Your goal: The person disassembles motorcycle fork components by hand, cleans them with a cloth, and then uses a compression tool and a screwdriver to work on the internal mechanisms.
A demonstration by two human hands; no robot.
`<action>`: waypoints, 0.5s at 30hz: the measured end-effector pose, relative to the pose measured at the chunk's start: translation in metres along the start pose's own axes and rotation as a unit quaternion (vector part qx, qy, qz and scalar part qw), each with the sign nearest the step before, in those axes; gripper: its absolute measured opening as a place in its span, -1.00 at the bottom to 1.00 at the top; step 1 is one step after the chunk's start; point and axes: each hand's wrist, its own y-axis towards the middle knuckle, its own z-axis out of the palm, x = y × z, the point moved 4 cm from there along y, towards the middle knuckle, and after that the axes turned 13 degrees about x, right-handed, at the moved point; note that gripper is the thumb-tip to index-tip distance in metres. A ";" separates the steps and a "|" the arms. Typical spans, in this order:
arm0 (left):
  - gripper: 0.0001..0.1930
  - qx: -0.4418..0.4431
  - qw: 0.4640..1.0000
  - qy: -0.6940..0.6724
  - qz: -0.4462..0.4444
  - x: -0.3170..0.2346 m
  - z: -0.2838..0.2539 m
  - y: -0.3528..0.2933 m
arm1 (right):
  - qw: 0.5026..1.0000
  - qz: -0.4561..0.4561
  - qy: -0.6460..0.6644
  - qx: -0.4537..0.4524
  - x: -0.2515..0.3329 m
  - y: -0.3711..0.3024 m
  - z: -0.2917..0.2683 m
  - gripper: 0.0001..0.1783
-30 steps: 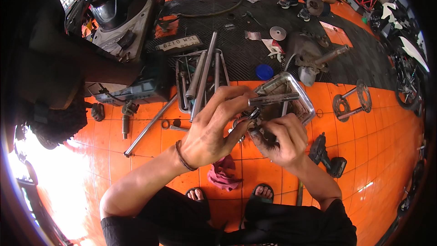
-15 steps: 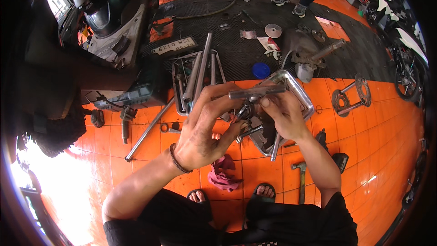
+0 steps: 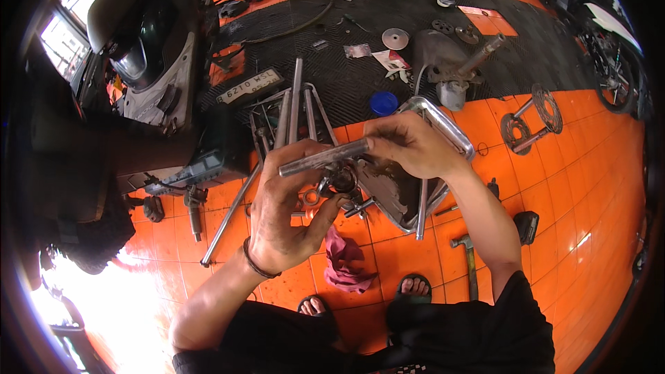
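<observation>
Two hands hold a metal bar and a round part

The left hand is half curled, with a wide gap between its thumb and fingers; it seems to have the round metal part in that gap, with the thumb tip up against its lower side; the right hand is pinched nearly closed on one end of the metal bar; the bar lies on a slant just above the round part, across the left fingers; I cannot tell if the bar and the part are joined, or how hard each hand squeezes

Both things are up in the air, in front of the person and near the left side of the tray; a thin rod sticks out over the near edge of the tray; a red cloth lies on the orange floor, with a hammer off to the right

To do this well, I think the left hand should hold the part snug and still, and the right hand should move the bar slowly; the left fingers are close to the bar, so they could get pinched; the metal may be slippery, so a wipe with the cloth could help; working right over the tray would be safer, as it might catch a dropped piece
</observation>
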 end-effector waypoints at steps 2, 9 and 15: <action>-0.36 0.005 1.000 0.005 0.001 0.000 -0.002 0.001 | 0.998 0.063 -0.019 0.002 -0.003 0.000 -0.007 -0.65; -0.35 0.008 1.000 -0.004 -0.010 0.003 -0.002 -0.002 | 0.994 -0.105 -0.021 0.009 0.010 0.006 0.006 -0.59; -0.39 0.010 1.000 0.000 -0.008 0.000 -0.002 0.000 | 0.999 0.047 -0.014 -0.001 0.001 0.006 -0.006 -0.62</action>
